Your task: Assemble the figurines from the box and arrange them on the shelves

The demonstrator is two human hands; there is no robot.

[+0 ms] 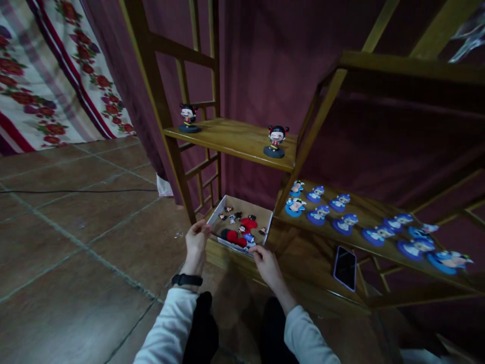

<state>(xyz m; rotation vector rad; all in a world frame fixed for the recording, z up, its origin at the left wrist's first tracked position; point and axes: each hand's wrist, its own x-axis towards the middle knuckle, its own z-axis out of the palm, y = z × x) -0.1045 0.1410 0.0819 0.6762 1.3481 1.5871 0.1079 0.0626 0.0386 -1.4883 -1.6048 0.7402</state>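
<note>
Curtain cloth (pixel 250 60) in dark maroon hangs behind wooden shelving (pixel 235 140), in whose low left section sits an open white box (pixel 242 207). The left hand's (pixel 196 243) fingers pinch its near left corner, while the right hand's (pixel 267 262) bent fingers touch its near right corner, whether gripping I cannot tell. To the right lies a phone (pixel 345 268), near two rows of blue-based figurines (pixel 344 223); two black-haired figurines (pixel 276 137) stand on a higher board, and red pieces (pixel 249 222) and tiny figures (pixel 262 231) lie inside the box.
</note>
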